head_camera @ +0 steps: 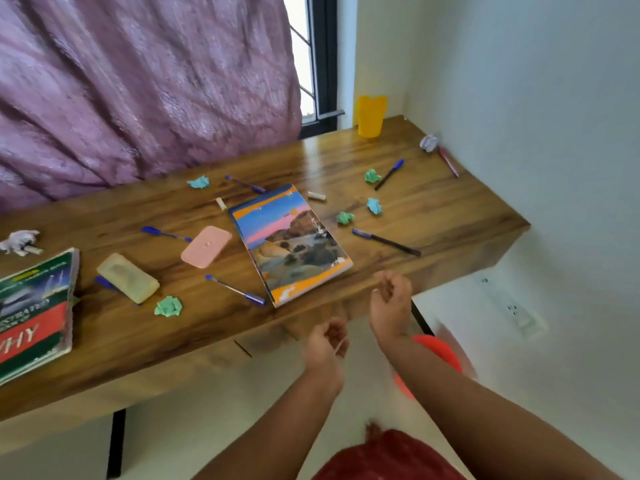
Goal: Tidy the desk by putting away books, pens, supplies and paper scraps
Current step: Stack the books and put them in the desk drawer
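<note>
A notebook with a landscape cover [291, 242] lies in the middle of the wooden desk [433, 202]. A green and red book [34, 313] sits at the left edge. Several blue pens [235, 289] and crumpled paper scraps [168, 306] are scattered over the top, with a pink case [206, 246] and a pale yellow case [128, 283]. My left hand [327, 344] hovers below the desk's front edge, fingers loosely curled, holding nothing. My right hand [391, 299] is at the desk's front edge near the notebook's corner, fingers curled, empty.
A yellow cup [371, 116] stands at the far corner by the window. A purple curtain [138, 91] hangs behind the desk. An orange-red round object [446, 351] sits on the floor under my right arm. A wall socket [516, 311] is at the right.
</note>
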